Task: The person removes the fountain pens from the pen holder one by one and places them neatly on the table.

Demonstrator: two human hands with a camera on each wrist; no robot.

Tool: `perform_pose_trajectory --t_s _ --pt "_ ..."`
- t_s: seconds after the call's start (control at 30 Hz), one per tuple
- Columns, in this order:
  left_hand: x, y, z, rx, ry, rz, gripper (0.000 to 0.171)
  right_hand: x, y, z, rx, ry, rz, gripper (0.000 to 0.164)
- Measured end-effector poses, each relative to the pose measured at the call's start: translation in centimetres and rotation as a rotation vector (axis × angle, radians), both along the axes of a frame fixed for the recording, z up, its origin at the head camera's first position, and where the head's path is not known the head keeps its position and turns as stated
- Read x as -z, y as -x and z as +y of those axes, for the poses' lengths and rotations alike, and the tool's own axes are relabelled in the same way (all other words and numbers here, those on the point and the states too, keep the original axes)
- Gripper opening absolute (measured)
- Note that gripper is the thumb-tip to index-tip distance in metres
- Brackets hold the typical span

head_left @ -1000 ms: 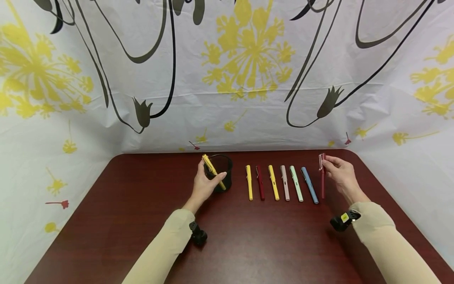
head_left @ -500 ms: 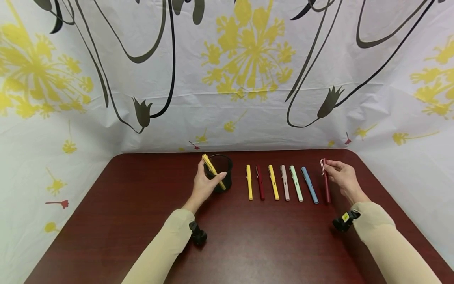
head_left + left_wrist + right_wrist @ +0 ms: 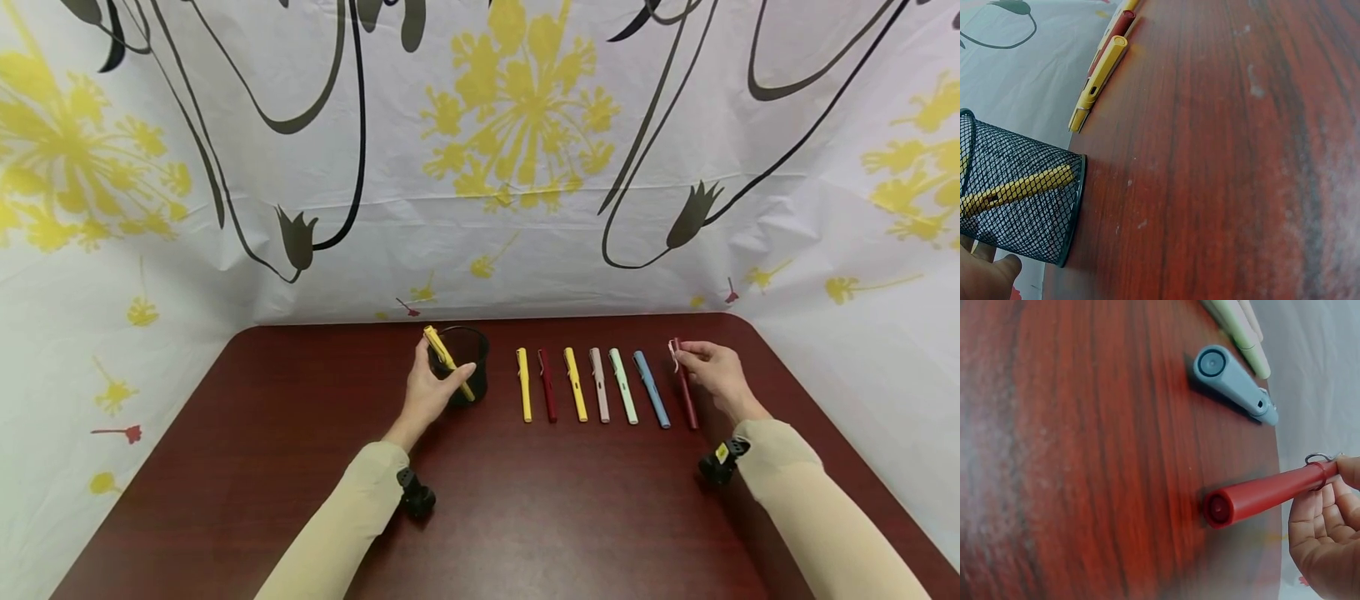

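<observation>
My left hand [image 3: 432, 390] holds the black mesh pen cup [image 3: 480, 354] around its near left side. Inside the cup leans a yellow pen [image 3: 1019, 190], seen through the mesh in the left wrist view. At the right end of the row of pens, my right hand [image 3: 718, 372] pinches a red pen [image 3: 1266, 497] near its clip end between thumb and fingers. The pen's other end points toward the near side, at or close to the tabletop; whether it touches I cannot tell. A blue pen [image 3: 652, 389] lies just left of it.
Between the cup and the blue pen, several pens lie side by side: yellow [image 3: 523, 385], dark red [image 3: 547, 385], another yellow [image 3: 576, 384], pale pink [image 3: 599, 385] and mint green [image 3: 623, 386]. The dark wooden table [image 3: 525, 517] ends at a patterned white cloth [image 3: 420, 208] behind.
The red pen in my right hand has swung from nearly straight to a slant, its near end shifting right and slightly nearer. My left hand still holds the cup.
</observation>
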State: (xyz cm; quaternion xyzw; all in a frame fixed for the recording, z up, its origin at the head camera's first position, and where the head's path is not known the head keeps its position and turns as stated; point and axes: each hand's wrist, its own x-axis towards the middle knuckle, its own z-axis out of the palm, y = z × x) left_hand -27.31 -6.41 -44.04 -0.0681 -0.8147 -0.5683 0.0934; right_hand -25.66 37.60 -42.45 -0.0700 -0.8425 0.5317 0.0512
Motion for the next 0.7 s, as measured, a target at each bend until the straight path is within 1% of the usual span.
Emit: perform_pose_trajectory --t_s 0.27,0.37,0.53,0.6,0.7 --pt "-0.1 0.3 0.1 0.009 -0.001 -0.053 0.096 0.5 0.4 0.1 0.015 -0.037 -0.033 0.05" --pt "-0.1 0.3 0.0 0.001 0.004 -0.058 0.094 0.7 0.6 0.0 0.023 -0.065 -0.053 0.047" --pt "0.0 0.3 -0.1 -0.004 0.007 -0.047 0.093 1.0 0.9 -0.4 0.039 -0.102 -0.086 0.044" --pt "0.1 0.3 -0.1 0.001 0.005 -0.036 0.093 1.1 0.9 -0.5 0.046 -0.128 -0.092 0.043" --pt "0.1 0.3 -0.1 0.007 -0.001 -0.043 0.093 1.3 1.0 -0.7 0.059 -0.179 -0.089 0.04"
